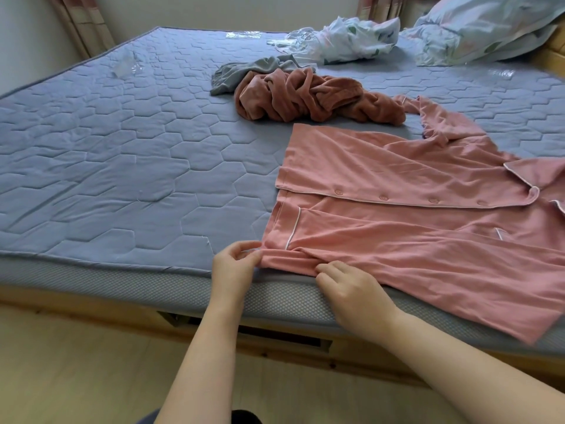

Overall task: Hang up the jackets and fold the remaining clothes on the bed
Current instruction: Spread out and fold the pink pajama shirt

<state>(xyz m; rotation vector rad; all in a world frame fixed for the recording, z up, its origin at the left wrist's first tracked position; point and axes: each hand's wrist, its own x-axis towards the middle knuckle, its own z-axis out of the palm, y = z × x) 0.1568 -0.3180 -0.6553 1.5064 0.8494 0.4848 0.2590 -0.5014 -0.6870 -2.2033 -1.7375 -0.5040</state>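
A pink buttoned pyjama shirt [412, 191] lies spread flat on the near right of the blue quilted mattress [122, 154], with one sleeve folded across its front. My left hand [235, 264] pinches the shirt's bottom corner at the mattress edge. My right hand [348, 283] grips the hem a little to the right. Behind the shirt lies a crumpled rust-brown fleece garment [308, 97], and a grey garment [244, 71] is bunched behind that.
A white printed bundle of cloth [345, 41] and a pillow [489, 29] lie at the far right of the bed. Clear plastic wrap [125, 67] lies at the far left. A curtain [82, 22] hangs behind. Pale floor [76, 377] lies below the wooden bed frame.
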